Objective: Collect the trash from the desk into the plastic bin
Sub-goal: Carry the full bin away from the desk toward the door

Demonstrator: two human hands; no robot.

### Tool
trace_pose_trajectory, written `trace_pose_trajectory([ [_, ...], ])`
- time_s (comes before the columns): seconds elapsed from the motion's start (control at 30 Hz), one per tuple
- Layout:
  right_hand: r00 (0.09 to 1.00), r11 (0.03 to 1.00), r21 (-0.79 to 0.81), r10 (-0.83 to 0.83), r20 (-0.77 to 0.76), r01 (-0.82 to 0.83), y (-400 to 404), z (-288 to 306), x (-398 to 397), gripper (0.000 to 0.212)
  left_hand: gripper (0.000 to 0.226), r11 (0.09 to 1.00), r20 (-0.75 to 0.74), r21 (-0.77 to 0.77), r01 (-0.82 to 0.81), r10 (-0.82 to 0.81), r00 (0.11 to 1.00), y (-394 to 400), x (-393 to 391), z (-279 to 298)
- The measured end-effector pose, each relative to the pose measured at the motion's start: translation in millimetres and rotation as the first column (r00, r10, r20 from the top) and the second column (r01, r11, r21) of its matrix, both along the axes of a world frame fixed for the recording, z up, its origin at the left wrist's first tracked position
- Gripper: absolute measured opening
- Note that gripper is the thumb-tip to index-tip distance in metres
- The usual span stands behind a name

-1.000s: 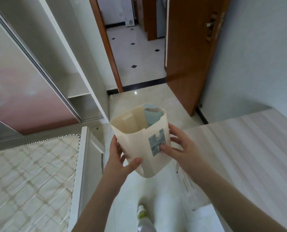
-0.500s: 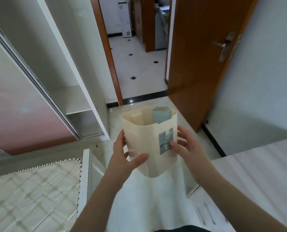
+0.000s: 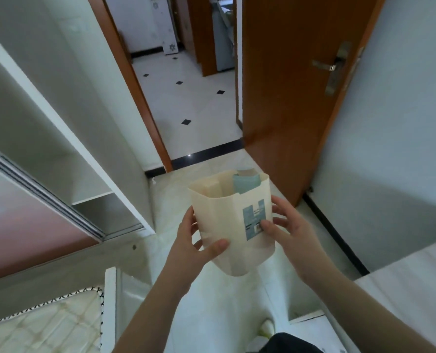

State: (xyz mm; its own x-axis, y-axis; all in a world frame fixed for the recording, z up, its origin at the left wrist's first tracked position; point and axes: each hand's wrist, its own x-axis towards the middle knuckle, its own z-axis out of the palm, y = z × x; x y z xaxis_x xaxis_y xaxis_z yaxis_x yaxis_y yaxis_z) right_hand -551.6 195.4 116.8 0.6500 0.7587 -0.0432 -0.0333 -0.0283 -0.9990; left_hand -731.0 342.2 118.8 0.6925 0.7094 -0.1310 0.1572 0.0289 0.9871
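Between my two hands, lifted clear of the floor (image 3: 227, 309) at about waist height, sits the bin (image 3: 231, 226), tilted slightly so its mouth leans away from me. My left hand (image 3: 195, 247) wraps its left wall, thumb pressed across the front low down, fingers (image 3: 189, 220) curled round behind. My right hand (image 3: 289, 231) cups the right wall, thumb on the blue label (image 3: 254, 220), fingers spread and bent along the side. Both grip it; neither hangs loose.

It seems light to me: thin cream plastic, smooth and a bit slick, so I judge the walls would flex if squeezed hard. Holding it mid-height from both sides, or under the base, looks safest; one hand at the rim might let it swing.

Inside, a pale blue packet (image 3: 246, 183) and a cream piece (image 3: 213, 188) stand up near the rim.

Beyond, the door (image 3: 290, 98) stands open onto a tiled hall; the desk (image 3: 410, 284) lies at my right.
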Motion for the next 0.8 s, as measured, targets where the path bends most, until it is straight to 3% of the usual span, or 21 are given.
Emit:
trace_pose_trajectory([
  [0.43, 0.986, 0.984, 0.074, -0.165, 0.004, 0.164, 54, 6, 114, 0.047, 0.103, 0.993, -0.050, 0.010, 0.114, -0.113, 0.992, 76, 137, 16],
  [0.7, 0.940, 0.940, 0.006, -0.340, 0.002, 0.340, 85, -10, 170, 0.057, 0.091, 0.952, 0.003, -0.009, 0.306, -0.306, 0.952, 138, 230, -6],
  [0.8, 0.917, 0.917, -0.011, -0.398, 0.036, 0.399, 104, -8, 193, 0.056, 0.097, 0.921, 0.036, -0.033, 0.389, -0.387, 0.921, 165, 265, -12],
])
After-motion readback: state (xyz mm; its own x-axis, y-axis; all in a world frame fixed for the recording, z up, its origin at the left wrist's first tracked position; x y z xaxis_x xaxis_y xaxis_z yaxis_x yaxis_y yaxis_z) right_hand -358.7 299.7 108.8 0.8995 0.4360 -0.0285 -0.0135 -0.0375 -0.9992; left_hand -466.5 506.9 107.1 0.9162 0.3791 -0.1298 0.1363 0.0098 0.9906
